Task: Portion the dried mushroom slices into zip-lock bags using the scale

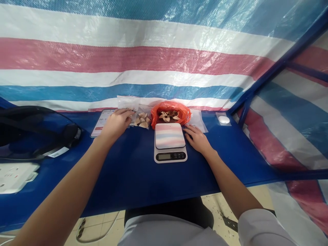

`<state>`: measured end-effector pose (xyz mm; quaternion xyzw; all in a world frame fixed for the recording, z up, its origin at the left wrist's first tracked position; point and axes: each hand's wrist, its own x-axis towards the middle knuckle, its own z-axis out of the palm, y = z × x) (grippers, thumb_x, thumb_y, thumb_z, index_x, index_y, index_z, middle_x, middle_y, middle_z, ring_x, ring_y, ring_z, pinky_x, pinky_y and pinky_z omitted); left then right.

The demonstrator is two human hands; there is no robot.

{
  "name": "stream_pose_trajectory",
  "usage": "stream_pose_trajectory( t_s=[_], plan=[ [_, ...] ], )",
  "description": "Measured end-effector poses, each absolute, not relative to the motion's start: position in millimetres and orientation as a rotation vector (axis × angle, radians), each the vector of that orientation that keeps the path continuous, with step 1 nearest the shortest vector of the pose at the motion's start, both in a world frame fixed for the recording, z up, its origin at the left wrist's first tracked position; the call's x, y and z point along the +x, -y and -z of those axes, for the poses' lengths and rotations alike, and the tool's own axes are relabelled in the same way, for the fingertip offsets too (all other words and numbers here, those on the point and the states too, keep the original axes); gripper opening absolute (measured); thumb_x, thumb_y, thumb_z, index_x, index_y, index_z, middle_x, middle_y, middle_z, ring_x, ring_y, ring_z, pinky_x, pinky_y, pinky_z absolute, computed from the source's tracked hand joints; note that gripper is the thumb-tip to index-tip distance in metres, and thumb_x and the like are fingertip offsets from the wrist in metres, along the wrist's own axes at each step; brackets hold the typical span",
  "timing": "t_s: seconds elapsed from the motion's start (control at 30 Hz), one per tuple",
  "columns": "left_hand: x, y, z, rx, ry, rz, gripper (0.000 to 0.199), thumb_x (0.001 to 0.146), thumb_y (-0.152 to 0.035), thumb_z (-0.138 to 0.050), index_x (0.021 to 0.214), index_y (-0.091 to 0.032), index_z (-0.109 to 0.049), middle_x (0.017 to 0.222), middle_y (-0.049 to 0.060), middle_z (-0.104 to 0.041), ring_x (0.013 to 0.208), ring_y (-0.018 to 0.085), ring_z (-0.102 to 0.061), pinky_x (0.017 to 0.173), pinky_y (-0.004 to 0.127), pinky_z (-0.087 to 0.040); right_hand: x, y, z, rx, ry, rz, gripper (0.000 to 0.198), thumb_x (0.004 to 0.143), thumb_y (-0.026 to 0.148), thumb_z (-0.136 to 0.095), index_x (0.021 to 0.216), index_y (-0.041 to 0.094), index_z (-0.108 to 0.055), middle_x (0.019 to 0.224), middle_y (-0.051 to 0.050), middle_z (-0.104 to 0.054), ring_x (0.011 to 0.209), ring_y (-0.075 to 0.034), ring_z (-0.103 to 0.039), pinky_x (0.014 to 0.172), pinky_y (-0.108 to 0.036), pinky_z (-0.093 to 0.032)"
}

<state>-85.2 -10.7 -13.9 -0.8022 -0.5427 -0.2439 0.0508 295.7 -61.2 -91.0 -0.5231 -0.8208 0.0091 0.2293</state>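
Note:
My left hand (118, 121) rests at the back of the table, its loosely bent fingers over the edge of a clear zip bag (128, 102). Right beside its fingertips lies another clear bag of pale brown, wedge-shaped dried pieces (142, 120). Palm down, my right hand (197, 138) has its fingers spread at the right edge of a kitchen scale (170, 136) and holds nothing. The scale has a striped pastel plate and a display with no readable digits. Behind it, an open red plastic bag (155, 114) holds more of the dried pieces (169, 117).
A phone (99, 123) showing a timer lies partly under my left wrist. Flat empty bags (198, 119) and a small white round object (223, 119) are on the right. A black headset-like item (69, 135) and a power strip (16, 176) sit left. Striped sheeting (143, 58) closes the back.

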Motion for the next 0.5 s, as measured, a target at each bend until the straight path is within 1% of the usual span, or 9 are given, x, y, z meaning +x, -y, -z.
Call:
stream_pose_trajectory(
  t_s=[0.23,0.37,0.5],
  plan=[
    [-85.7,10.1,14.9,-2.368,1.657,0.755,0.036,0.086,-0.021,-0.046,0.107,-0.019,-0.075,0.116,0.009,-0.074,0.109,0.028,-0.066,0.101,0.041,-0.05,295.1,62.0,89.1,-1.438,2.264,-0.022,0.037,0.101,0.027,-0.043,0.127,0.02,-0.069,0.145,-0.011,-0.06,0.14,-0.031,-0.052,0.12,-0.053,-0.04],
    [-85.2,12.3,15.3,-2.346,1.633,0.852,0.033,0.087,-0.019,-0.047,0.104,-0.016,-0.075,0.112,0.01,-0.075,0.107,0.028,-0.067,0.101,0.041,-0.05,295.5,62.2,89.1,-1.422,2.235,-0.022,0.035,0.101,0.028,-0.046,0.125,0.021,-0.07,0.142,-0.009,-0.063,0.138,-0.031,-0.054,0.117,-0.052,-0.045],
    [-81.1,17.3,12.3,-2.314,1.603,0.983,0.031,0.088,-0.023,-0.048,0.101,-0.018,-0.076,0.112,0.01,-0.075,0.104,0.027,-0.069,0.101,0.041,-0.051,296.1,62.5,88.2,-1.374,2.209,-0.011,0.034,0.1,0.027,-0.047,0.125,0.024,-0.07,0.14,-0.007,-0.065,0.137,-0.029,-0.056,0.115,-0.049,-0.048]
  ],
)
